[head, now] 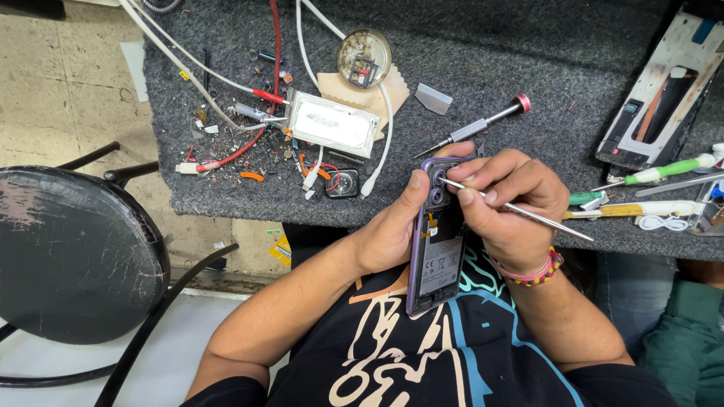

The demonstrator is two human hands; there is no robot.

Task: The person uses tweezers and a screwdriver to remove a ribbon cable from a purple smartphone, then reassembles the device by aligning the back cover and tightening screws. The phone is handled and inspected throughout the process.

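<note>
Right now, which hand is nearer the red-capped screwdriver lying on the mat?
Right. The right hand sits just below the red-capped screwdriver, its fingers almost at the shaft; the left hand is lower and further left, holding the opened phone.

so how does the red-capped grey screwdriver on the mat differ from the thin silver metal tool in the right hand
The red-capped grey screwdriver lies untouched on the dark grey mat; the thin silver metal tool is pinched in the right hand, its tip at the camera end of the opened purple phone that the left hand holds. The screwdriver has a thick handle with a red cap; the tool is one slim bare rod. Both are long, metallic and lie slanted.
</note>
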